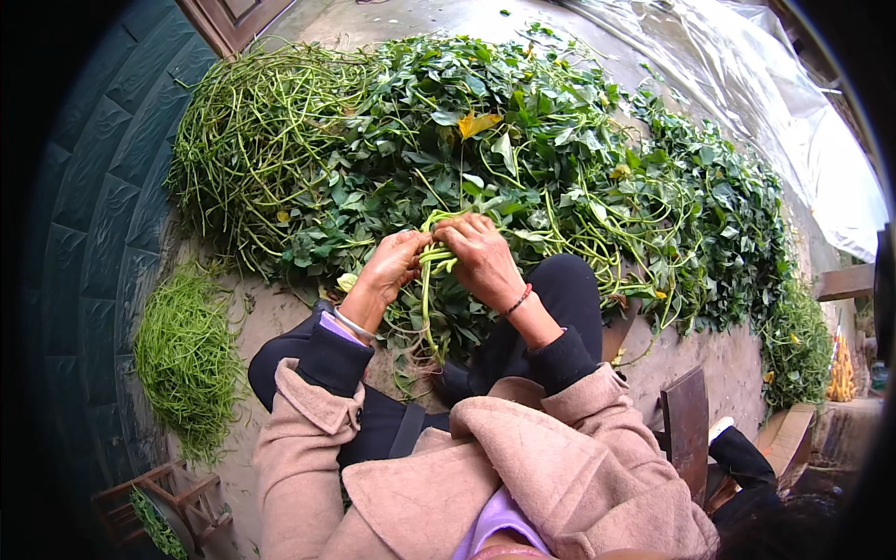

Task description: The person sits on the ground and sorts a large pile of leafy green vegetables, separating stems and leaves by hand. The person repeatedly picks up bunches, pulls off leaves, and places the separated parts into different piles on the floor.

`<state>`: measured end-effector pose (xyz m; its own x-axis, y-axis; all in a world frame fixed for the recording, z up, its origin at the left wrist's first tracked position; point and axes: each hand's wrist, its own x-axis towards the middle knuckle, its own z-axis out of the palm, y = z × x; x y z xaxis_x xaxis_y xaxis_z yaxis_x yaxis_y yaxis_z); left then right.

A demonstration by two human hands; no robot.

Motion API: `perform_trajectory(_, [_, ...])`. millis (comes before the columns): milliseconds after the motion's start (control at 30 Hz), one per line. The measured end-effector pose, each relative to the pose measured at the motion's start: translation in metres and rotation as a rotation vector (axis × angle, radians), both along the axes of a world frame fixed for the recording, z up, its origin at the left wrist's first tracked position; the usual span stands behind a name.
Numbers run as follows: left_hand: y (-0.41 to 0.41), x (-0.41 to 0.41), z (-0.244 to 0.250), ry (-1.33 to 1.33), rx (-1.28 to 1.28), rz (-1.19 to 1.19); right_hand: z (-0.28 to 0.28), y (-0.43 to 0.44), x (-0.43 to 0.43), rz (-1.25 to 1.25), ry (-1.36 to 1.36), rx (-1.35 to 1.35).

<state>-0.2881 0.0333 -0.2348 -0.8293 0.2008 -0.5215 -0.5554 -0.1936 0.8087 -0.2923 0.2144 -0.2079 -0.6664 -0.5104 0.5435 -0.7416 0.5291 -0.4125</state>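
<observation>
My right hand (483, 262) grips a small bundle of green leaf stems (437, 260) in front of my knees. At the left side of the bundle, the fingertips of my left hand (393, 269) pinch a stem. One longer stem hangs down from the bundle between my wrists. Leaves spread out beyond my right fingers. Just past both hands lies a big heap of leafy green vines (392, 178), with a yellow leaf (479, 124) on top. My fingers partly hide the bundle.
Long bare stems (259, 133) are piled at the heap's far left. A smaller pile of thin green stems (187, 360) lies on the floor by the tiled wall (105, 262). A wooden stool frame (185, 493) stands lower left. Plastic sheeting (791, 126) hangs at right, and another person's leg (745, 465) shows lower right.
</observation>
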Motion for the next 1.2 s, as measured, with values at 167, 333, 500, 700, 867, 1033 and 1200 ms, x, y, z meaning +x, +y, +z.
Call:
perform_trajectory(167, [0.0,-0.003,0.002,0.04,0.026,-0.014,-0.024,0.005,0.005,0.132,-0.602,-0.395])
perform_trajectory(333, [-0.004,0.0,-0.001,0.018,0.059,0.031,-0.023,-0.004,0.007,-0.002,-0.189,-0.245])
perform_trajectory(500, [-0.005,-0.005,-0.012,-0.031,0.141,0.069,-0.043,-0.01,0.006,0.05,-0.429,-0.471])
perform_trajectory(700, [-0.003,-0.006,-0.015,-0.047,-0.011,0.125,-0.06,-0.008,0.005,0.156,-0.86,-0.678])
perform_trajectory(867, [-0.005,-0.01,-0.014,0.013,-0.092,0.229,-0.051,-0.012,0.004,0.136,-0.666,-0.52])
perform_trajectory(1033, [-0.005,-0.012,-0.024,0.029,-0.151,0.294,-0.044,-0.007,0.007,0.108,-0.714,-0.294])
perform_trajectory(1200, [-0.015,-0.023,-0.017,0.118,-0.243,0.566,-0.024,-0.008,0.025,0.107,-0.537,-0.108])
